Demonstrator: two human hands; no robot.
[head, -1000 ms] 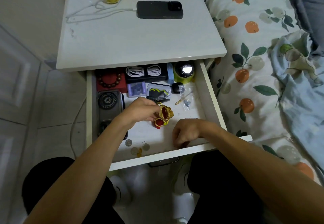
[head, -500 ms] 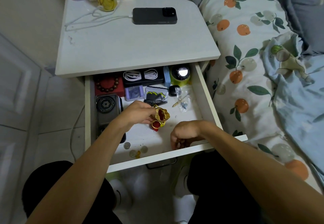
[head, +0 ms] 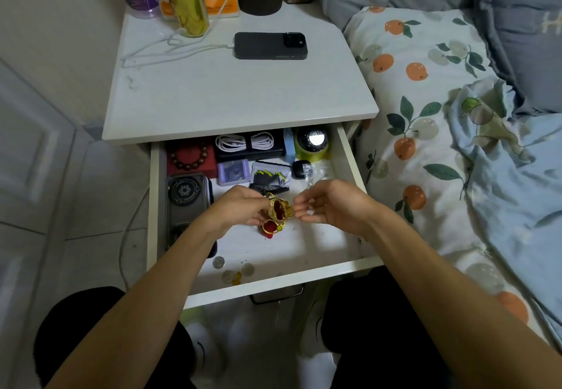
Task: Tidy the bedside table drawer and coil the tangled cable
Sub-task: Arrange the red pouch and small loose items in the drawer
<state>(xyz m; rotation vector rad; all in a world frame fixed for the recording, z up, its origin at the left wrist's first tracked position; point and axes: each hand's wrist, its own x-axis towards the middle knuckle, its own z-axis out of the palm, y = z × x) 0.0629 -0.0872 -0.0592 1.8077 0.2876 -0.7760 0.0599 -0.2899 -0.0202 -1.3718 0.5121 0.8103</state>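
Here the right hand, a second earlier curled at the drawer's front edge, had come up beside the trinket box; its fingers were loosely curled, and whether they held anything small could not be told. The left hand still pinched the open gold-and-red box above the drawer floor. One cable lay already coiled at the drawer's back; a second, loose cable sprawled on the surface, plugged into the phone. Coins remained near the front edge. The move suggested small items being gathered into the box; the drawer looked partly sorted, and the tangled cable apparently untouched.
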